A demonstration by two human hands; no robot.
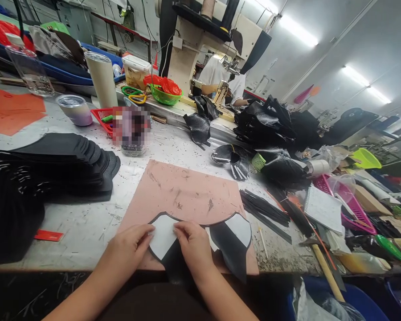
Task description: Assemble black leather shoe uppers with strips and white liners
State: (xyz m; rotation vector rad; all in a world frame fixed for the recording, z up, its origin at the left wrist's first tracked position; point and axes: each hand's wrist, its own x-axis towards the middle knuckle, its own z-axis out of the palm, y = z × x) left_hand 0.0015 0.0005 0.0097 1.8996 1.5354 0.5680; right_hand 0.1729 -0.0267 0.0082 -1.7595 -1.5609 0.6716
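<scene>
A curved black leather piece with white lining [235,234] lies at the near edge of a pink work mat [183,191]. My left hand [128,245] rests on its left end, fingers pressed on the white patch [163,236]. My right hand [195,243] presses down beside it, fingers bent onto the same patch and the black part below. Both hands hold the piece flat against the mat.
Stacked black cut pieces [53,165] fill the left of the table. Black strips [263,207], a hammer [324,265], a notebook [322,207] and pink baskets [354,207] crowd the right. A jar [132,133], cups and a sewing machine [200,40] stand behind; another person works there.
</scene>
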